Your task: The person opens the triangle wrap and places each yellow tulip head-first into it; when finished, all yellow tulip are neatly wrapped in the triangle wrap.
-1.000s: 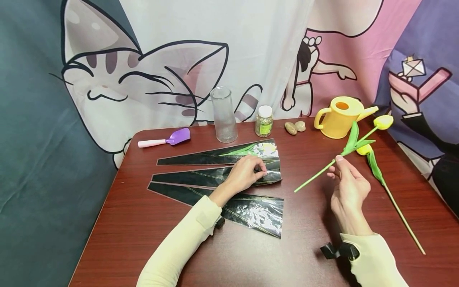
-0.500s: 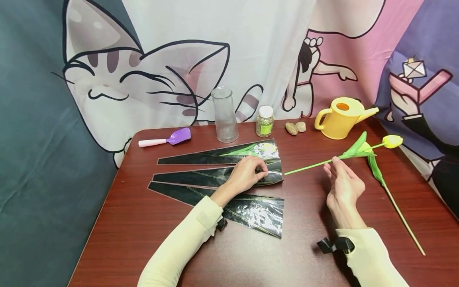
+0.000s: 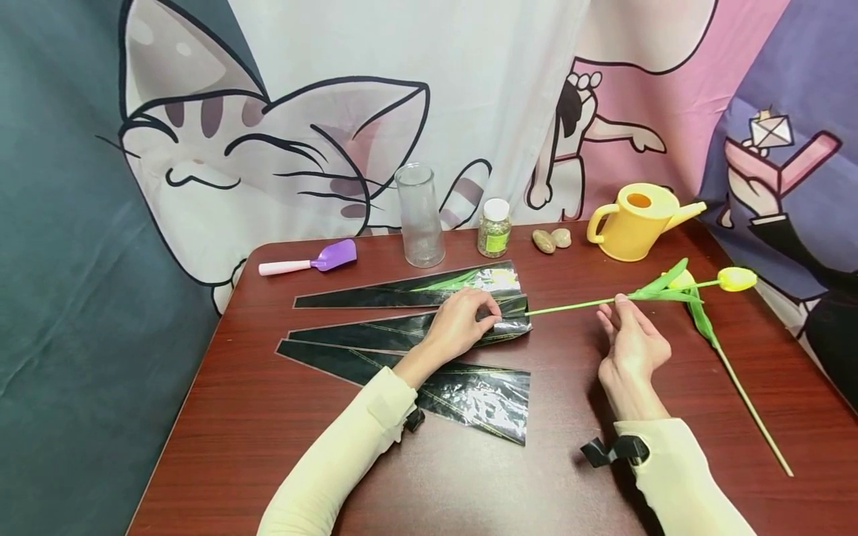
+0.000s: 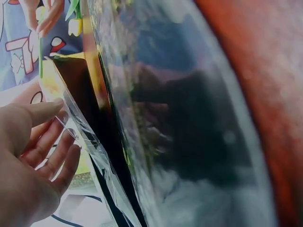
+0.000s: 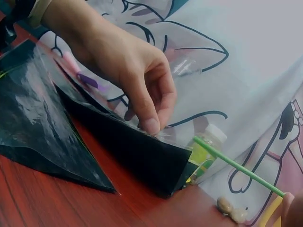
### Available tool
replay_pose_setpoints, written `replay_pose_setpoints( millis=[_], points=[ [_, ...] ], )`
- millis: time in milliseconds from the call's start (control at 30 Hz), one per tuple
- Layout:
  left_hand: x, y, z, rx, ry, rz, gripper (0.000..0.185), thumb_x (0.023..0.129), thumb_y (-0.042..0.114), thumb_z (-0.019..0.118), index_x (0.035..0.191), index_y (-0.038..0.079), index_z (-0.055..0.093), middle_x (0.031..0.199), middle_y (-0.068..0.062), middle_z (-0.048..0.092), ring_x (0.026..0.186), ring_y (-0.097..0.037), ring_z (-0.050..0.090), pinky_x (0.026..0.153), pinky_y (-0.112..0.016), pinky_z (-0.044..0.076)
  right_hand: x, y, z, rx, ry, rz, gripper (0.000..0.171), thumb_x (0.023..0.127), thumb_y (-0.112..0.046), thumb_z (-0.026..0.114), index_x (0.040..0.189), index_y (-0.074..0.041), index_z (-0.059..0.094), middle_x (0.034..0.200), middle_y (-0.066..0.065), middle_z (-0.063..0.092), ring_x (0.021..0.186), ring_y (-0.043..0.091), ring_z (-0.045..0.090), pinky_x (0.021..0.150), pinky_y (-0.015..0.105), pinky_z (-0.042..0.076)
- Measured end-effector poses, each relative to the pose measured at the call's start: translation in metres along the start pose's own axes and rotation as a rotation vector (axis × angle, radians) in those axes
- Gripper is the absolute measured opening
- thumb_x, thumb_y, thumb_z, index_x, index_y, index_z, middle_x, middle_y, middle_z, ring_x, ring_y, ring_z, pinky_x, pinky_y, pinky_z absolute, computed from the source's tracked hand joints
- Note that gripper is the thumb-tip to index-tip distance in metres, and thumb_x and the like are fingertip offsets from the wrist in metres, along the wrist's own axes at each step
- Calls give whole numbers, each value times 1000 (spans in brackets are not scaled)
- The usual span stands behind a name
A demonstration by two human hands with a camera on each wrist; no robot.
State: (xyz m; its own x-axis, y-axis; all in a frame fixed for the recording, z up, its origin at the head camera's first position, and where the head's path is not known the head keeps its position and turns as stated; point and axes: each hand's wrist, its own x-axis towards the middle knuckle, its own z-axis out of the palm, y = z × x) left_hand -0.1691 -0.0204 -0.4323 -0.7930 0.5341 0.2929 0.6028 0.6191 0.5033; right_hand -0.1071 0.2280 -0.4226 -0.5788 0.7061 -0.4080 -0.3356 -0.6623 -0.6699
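Left hand [image 3: 461, 325]: its fingers pinch the wide open end of the middle sleeve [image 3: 402, 329] on the desk [image 3: 234, 417].
Right hand [image 3: 630, 344]: its fingers pinch the tulip [image 3: 736, 278] stem.
Tulip: yellow, lying sideways; stem tip points left, just beside the sleeve's mouth.

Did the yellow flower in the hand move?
Yes. The tulip in the right hand has tipped down flat, and its stem end has slid left, away from the watering can, toward the middle sleeve.
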Motion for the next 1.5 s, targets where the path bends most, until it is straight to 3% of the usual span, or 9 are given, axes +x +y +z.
replay_pose_setpoints(
  millis=[233,467,733,967,1100,1233,1367,1500],
  points=[
    [1,0,0,-25,7,9,6,91,25,72,87,25,68,92,14,62,90,-5,54,89,-26,44,1,4,-2,14,-2,14,26,71,10,82,94,11,71,79,18,71,67,28,72,61,34,57],
    [5,5,-1,-1,8,26,7,90,27,73,88,25,67,92,14,61,92,-5,55,85,-24,45,-9,17,1,-2,-52,135,19,75,15,76,93,12,72,85,18,71,74,29,72,76,38,55],
    [10,9,1,48,18,64,9,90,28,74,88,25,66,93,15,62,95,-5,55,84,-25,45,-28,36,3,-112,-120,202,12,79,11,75,90,8,73,85,15,72,75,25,72,77,35,55],
    [11,11,3,73,11,70,8,90,27,73,89,24,66,93,14,63,96,-7,55,83,-27,46,-45,44,3,-225,-169,329,5,83,0,76,88,-3,78,84,8,74,83,17,71,80,34,55],
    [11,11,3,68,13,66,8,90,27,73,89,25,66,94,14,63,95,-6,55,83,-26,47,-52,43,5,-320,-163,327,7,80,-10,82,87,-10,79,82,-2,72,72,9,66,67,24,55],
    [11,11,3,59,18,60,8,90,27,73,88,25,66,94,14,62,95,-5,55,82,-26,47,-56,42,9,-419,-161,330,11,79,-18,84,88,-17,79,81,-8,64,49,7,41,44,17,35],
    [12,11,4,59,21,60,7,90,26,73,88,24,66,94,14,62,96,-5,55,82,-25,47,-56,41,7,-392,-221,409,1,86,-15,77,86,-16,76,62,-6,53,40,6,28,40,18,23],
    [13,12,4,60,19,69,6,90,25,73,89,22,67,93,13,63,95,-5,55,83,-24,46,-56,41,5,-399,-229,483,9,89,-16,74,80,-16,76,50,-5,39,38,6,32,39,19,26]
  ],
)
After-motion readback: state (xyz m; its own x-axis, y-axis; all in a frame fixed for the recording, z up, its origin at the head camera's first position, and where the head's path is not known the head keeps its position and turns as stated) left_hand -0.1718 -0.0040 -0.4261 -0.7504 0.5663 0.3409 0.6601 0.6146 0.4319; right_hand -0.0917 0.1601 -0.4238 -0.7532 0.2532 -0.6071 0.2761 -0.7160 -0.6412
